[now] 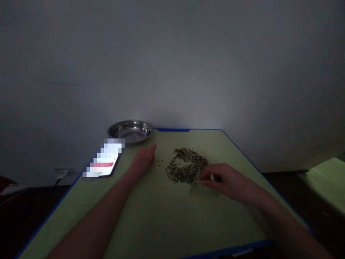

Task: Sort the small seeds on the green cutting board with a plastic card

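Note:
Small dark beans or seeds [185, 172] lie in a loose, ring-like scatter on the pale green tabletop [161, 219], with a few strays to their left. My right hand [222, 178] is at the near right edge of the scatter, thumb and fingertips pinched together. At those fingertips is a see-through, crinkled thing that looks like a plastic bag [194, 187], low against the table. To the left of the scatter, my left hand [142, 160] rests with fingers curled in and one digit pointing forward. Whatever its curled fingers may hold is hidden.
A shiny metal basin [130, 133] stands at the back left, against the wall. Nearer, a phone [104, 162] with a lit, blurred-out screen lies by the left edge. Blue edging [242, 152] borders the table. Another green surface [329, 183] is at far right.

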Demonstrator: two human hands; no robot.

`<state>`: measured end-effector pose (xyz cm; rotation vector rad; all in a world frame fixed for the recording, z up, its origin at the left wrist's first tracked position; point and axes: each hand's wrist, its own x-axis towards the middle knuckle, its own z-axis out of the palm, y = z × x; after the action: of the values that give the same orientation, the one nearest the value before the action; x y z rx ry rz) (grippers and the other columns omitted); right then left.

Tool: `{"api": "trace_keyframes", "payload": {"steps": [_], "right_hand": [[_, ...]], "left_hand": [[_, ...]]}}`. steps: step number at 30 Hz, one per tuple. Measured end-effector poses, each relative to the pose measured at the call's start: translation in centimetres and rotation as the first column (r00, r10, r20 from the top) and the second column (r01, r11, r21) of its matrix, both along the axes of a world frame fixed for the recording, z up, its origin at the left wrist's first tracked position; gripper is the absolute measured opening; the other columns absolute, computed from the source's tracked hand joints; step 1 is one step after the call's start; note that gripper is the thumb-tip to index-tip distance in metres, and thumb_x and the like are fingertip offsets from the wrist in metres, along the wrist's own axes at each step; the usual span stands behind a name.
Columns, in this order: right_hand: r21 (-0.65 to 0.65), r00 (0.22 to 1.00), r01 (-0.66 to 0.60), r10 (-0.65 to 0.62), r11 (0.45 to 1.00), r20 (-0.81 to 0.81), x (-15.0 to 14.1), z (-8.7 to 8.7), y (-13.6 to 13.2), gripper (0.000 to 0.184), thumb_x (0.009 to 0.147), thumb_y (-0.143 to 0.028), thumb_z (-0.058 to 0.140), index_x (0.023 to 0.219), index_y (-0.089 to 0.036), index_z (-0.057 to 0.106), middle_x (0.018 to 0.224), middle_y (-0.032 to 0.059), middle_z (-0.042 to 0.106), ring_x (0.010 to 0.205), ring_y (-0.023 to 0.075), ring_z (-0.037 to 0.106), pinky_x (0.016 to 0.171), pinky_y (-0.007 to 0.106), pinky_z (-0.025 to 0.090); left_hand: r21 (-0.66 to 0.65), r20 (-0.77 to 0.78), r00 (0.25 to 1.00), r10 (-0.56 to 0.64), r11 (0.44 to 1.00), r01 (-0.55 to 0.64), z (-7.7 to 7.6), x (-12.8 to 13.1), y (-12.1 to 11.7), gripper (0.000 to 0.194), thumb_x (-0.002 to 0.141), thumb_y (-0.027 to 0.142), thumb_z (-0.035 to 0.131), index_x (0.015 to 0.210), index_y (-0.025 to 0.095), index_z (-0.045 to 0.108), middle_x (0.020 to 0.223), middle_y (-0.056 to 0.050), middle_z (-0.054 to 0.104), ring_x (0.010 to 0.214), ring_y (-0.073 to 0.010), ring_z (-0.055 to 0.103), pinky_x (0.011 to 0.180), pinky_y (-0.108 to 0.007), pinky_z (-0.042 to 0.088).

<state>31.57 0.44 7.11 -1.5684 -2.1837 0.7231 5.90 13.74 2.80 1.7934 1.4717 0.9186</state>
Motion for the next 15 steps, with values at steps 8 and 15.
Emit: {"api": "trace_keyframes", "payload": {"steps": [8,15], "right_hand": [[0.060,0.987,-0.070,0.060,0.996,0.151,-3.1,-1.8,2.3,0.012,0.083,-0.023,0.061,0.086,-0.020,0.072,0.082,0.0017,0.071,0.073,0.0149,0.061,0.066,0.026,0.040],[0.227,0.967,0.065,-0.118,0.972,0.227,-1.4,-2.1,5.7,0.015,0.085,-0.024,0.056,0.087,-0.021,0.070,0.084,0.0039,0.070,0.077,0.0181,0.061,0.067,0.028,0.040]], "left_hand": [[-0.037,0.013,0.999,0.052,0.998,-0.052,0.0,0.0,-0.1,0.053,0.081,0.057,0.036,0.040,0.024,0.030,0.039,0.005,0.029,0.041,-0.0126,0.033,0.048,-0.030,0.027],[-0.037,0.028,0.997,0.072,0.997,-0.071,-0.2,0.0,0.1,0.052,0.079,0.062,0.032,0.044,0.024,0.032,0.043,0.004,0.031,0.045,-0.0136,0.034,0.051,-0.030,0.028]]}}
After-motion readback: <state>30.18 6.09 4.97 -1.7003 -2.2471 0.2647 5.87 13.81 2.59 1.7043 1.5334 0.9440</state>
